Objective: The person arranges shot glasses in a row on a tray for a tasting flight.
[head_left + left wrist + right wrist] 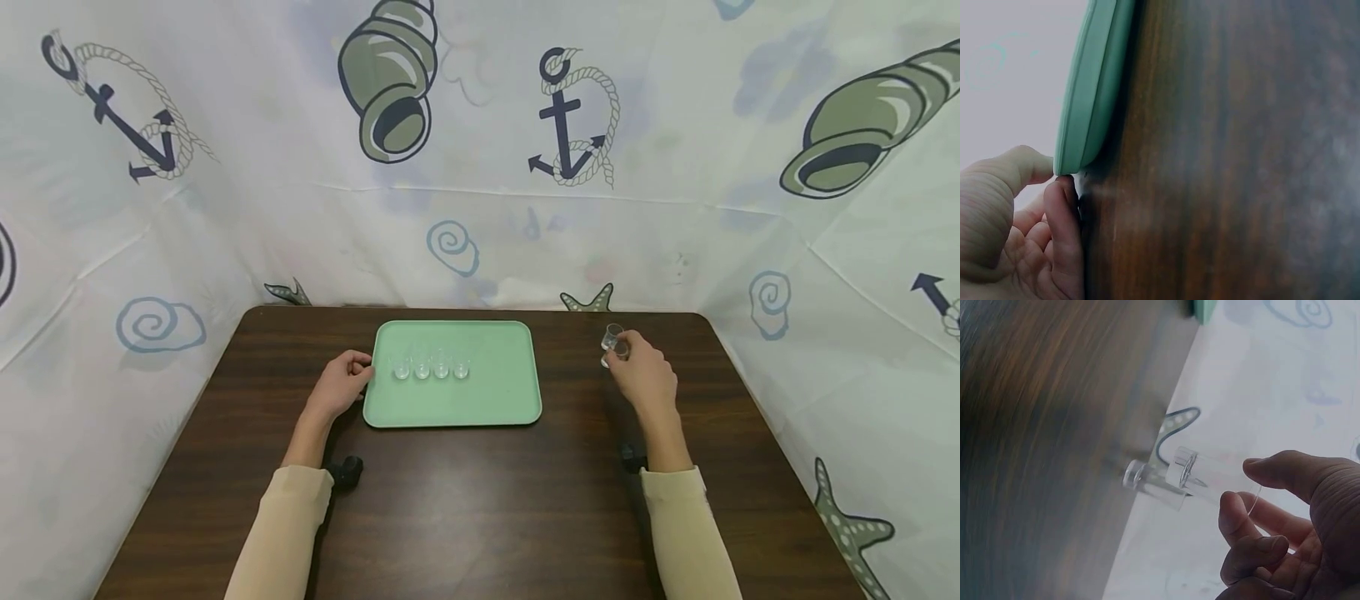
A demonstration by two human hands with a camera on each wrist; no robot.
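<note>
A light green tray (501, 379) lies on the dark wooden table, with several small clear shot glasses (422, 367) in a row on it. My left hand (342, 385) holds the tray's left edge; in the left wrist view the thumb touches the tray rim (1079, 119) and a finger is bent against it from the other side. Right of the tray, my right hand (647, 373) pinches a clear shot glass (1207, 478) near its rim between thumb and fingers. Just beyond it, a second shot glass (1152, 484) stands on the table.
The dark brown table (480, 508) ends at the back against a white curtain (480, 258) printed with anchors, shells and starfish. More of the curtain hangs at both sides. A black device (347, 472) sits at the left wrist, another (632, 458) at the right.
</note>
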